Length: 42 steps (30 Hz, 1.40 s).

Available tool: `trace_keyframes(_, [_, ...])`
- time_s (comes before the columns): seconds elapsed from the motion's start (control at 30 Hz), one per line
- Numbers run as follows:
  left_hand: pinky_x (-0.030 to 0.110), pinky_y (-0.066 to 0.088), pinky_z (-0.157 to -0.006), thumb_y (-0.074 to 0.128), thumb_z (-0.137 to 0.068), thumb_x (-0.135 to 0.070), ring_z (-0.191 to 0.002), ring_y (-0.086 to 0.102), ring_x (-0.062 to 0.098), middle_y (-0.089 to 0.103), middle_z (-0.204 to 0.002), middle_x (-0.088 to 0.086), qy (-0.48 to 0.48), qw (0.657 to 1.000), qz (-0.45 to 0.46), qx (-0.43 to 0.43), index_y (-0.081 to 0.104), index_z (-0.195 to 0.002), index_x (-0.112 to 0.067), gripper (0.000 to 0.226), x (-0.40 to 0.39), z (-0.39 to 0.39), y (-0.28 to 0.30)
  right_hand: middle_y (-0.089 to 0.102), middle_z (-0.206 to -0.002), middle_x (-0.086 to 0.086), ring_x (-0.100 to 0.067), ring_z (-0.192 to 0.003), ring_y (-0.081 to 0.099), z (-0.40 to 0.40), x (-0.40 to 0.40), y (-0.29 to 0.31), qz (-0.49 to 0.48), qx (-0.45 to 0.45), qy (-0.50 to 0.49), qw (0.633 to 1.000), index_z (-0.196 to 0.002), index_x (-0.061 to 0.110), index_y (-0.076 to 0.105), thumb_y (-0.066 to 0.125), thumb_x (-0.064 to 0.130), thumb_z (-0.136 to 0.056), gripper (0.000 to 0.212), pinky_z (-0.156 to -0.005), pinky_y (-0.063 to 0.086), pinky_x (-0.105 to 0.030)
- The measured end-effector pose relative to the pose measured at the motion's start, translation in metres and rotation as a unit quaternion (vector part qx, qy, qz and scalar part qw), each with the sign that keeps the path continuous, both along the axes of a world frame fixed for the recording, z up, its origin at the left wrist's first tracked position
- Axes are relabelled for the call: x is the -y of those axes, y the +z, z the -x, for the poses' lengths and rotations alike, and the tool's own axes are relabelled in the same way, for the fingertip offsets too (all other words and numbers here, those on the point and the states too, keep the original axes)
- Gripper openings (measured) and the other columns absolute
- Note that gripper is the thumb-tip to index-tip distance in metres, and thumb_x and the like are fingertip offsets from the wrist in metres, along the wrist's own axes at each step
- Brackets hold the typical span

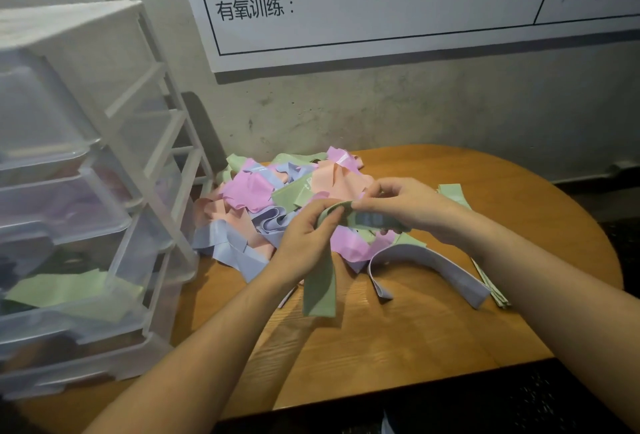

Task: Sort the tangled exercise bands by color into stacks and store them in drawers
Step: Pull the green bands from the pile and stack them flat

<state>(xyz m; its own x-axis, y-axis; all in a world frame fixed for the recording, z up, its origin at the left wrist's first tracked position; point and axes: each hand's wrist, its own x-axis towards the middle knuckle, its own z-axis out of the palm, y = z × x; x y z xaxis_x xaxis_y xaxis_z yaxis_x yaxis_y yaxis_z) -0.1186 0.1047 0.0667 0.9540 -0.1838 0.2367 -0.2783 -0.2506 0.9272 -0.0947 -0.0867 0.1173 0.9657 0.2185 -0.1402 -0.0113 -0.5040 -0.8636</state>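
Above the pile [277, 198], both hands' fingers [334, 213] pinch one green band [320, 281], its end hanging down.

Both hands, left [304, 236] and right [398, 201], meet fingertip to fingertip, fingers curled, forearms extended.

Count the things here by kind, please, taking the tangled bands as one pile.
Hands: 2, left hand and right hand
Green band, in both hands: 1
Band pile: 1
Green stack: 1
Drawer unit: 1
Table: 1
Wall chart: 1
Total: 8
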Motion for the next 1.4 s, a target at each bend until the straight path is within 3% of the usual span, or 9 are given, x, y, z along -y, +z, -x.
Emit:
trace_keyframes(0.17, [0.007,0.044,-0.078,0.051,-0.104,-0.021,-0.091,0.057,-0.009,0.067,-0.104,-0.004,0.033,0.997,0.064,-0.029,0.067,-0.1,-0.033,0.021,0.006,0.006,0.0,0.069,-0.1,-0.001,-0.016,-0.075,0.066,0.005,0.008,-0.004,0.004,-0.015,-0.008,1.0,-0.095,0.021,0.071,0.072,0.056,-0.082,0.037,-0.064,0.05,-0.029])
trace_keyframes(0.4, [0.031,0.046,-0.088,0.053,-0.1,-0.044,-0.116,0.06,0.022,0.068,-0.116,-0.002,0.075,0.974,0.163,-0.141,0.07,-0.114,-0.034,0.023,0.006,0.003,-0.01,0.073,-0.1,-0.011,-0.02,-0.091,0.069,0.014,0.023,-0.015,-0.217,-0.013,-0.075,0.973,-0.09,0.011,0.067,0.075,0.014,-0.087,0.009,-0.067,0.056,-0.026])
trace_keyframes(0.57, [0.039,0.045,-0.089,0.051,-0.102,-0.045,-0.1,0.063,0.025,0.071,-0.097,-0.005,0.036,0.976,0.144,-0.16,0.069,-0.113,-0.039,0.022,0.006,0.007,-0.02,0.077,-0.093,-0.003,-0.019,-0.093,0.07,0.022,0.019,-0.015,-0.275,0.057,-0.13,0.951,-0.092,0.018,0.077,0.077,0.022,-0.084,0.009,-0.076,0.054,-0.031])
trace_keyframes(0.73, [0.029,0.053,-0.083,0.05,-0.104,-0.036,-0.109,0.064,0.021,0.071,-0.112,0.0,-0.01,0.977,0.11,-0.183,0.068,-0.115,-0.026,0.023,0.003,0.013,-0.018,0.075,-0.091,0.0,-0.019,-0.095,0.069,0.024,0.006,-0.005,-0.362,0.052,-0.159,0.917,-0.097,0.021,0.076,0.072,0.027,-0.088,0.012,-0.082,0.059,-0.037])
trace_keyframes(0.83, [0.043,0.05,-0.096,0.057,-0.094,-0.049,-0.109,0.063,0.018,0.07,-0.108,-0.014,-0.016,0.984,0.043,-0.172,0.068,-0.11,-0.045,0.02,0.0,0.015,-0.016,0.074,-0.087,0.004,-0.011,-0.083,0.066,0.024,0.0,0.0,-0.311,0.096,-0.133,0.936,-0.099,0.023,0.076,0.066,0.027,-0.095,0.011,-0.072,0.055,-0.031])
trace_keyframes(0.97, [0.031,0.046,-0.089,0.053,-0.088,-0.053,-0.104,0.061,0.001,0.067,-0.108,-0.023,-0.068,0.991,0.015,-0.115,0.062,-0.113,-0.047,0.028,0.0,0.02,-0.001,0.066,-0.074,0.012,0.005,-0.063,0.055,0.024,-0.004,0.009,-0.236,0.154,-0.065,0.957,-0.096,0.018,0.073,0.059,0.017,-0.099,0.014,-0.054,0.043,-0.012])
trace_keyframes(1.1, [0.041,0.052,-0.095,0.051,-0.096,-0.043,-0.109,0.065,0.02,0.068,-0.111,0.001,-0.088,0.991,0.078,-0.07,0.064,-0.12,-0.023,0.034,0.007,0.021,0.019,0.066,-0.09,0.012,0.009,-0.081,0.058,0.023,-0.005,0.013,-0.107,0.211,0.031,0.971,-0.108,0.011,0.07,0.054,0.017,-0.102,0.019,-0.069,0.045,-0.009])
trace_keyframes(1.23, [0.023,0.05,-0.089,0.046,-0.106,-0.03,-0.098,0.062,0.006,0.069,-0.099,-0.013,-0.068,0.994,0.078,-0.042,0.066,-0.11,-0.024,0.021,0.015,0.018,0.029,0.058,-0.095,0.006,-0.006,-0.089,0.058,0.011,0.001,0.006,0.056,0.354,0.066,0.931,-0.11,0.016,0.074,0.058,0.029,-0.1,0.023,-0.072,0.044,-0.014])
trace_keyframes(1.4, [0.045,0.048,-0.107,0.043,-0.107,-0.038,-0.116,0.063,0.022,0.07,-0.118,0.001,-0.03,0.987,0.106,-0.114,0.065,-0.119,-0.029,0.027,0.023,0.015,0.035,0.059,-0.093,-0.003,0.0,-0.083,0.058,0.011,-0.001,0.001,-0.002,0.33,0.034,0.943,-0.115,0.018,0.072,0.058,0.022,-0.101,0.021,-0.061,0.047,-0.011])
